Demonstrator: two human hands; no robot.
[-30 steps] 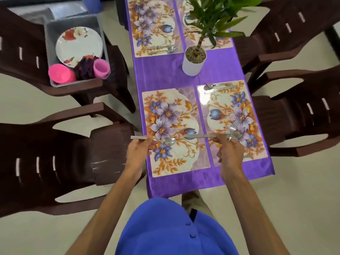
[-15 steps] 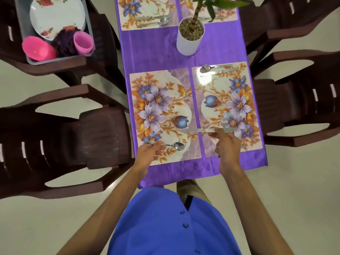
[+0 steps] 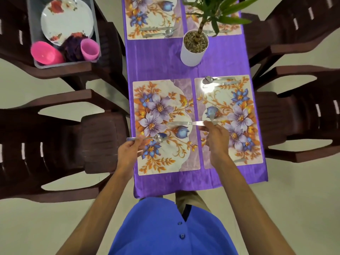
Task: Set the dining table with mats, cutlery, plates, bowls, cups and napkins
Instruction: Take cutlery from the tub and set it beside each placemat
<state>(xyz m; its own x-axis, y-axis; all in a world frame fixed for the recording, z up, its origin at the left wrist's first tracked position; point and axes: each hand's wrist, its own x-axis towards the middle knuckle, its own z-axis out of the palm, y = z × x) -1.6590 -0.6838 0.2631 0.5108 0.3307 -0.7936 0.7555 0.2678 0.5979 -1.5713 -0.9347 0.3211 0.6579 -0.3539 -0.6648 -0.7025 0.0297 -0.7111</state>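
- Left hand [image 3: 128, 151] pinching the spoon [image 3: 147, 138] by its handle, bowl of the spoon pointing right over the near-left mat [image 3: 161, 126], lower on the mat than a second ago
- Right hand [image 3: 218, 140] gripping the fork [image 3: 193, 123], handle reaching left across the gap between the two near mats, tines up over the near-right mat [image 3: 228, 122]; turned since a moment ago, tines now pointing away from the body
- Cannot tell whether either piece touches a mat yet or is held just above
- Near-right mat already carrying its own cutlery [image 3: 219, 82] along the far edge; both far mats carrying theirs too
- Judged from that: near-left mat the last one without cutlery, this pair likely meant for it, fork needing a shift leftward
- Plates [image 3: 66, 19], pink bowl [image 3: 46, 54], pink cup [image 3: 89, 49] and dark napkins [image 3: 72, 46] waiting in the grey tray [image 3: 95, 24] on a chair at the left, well apart from the table
- Potted plant [image 3: 194, 46] standing between the mats
- Cutlery stage nearly finished; plates, bowls, cups, napkins not yet laid
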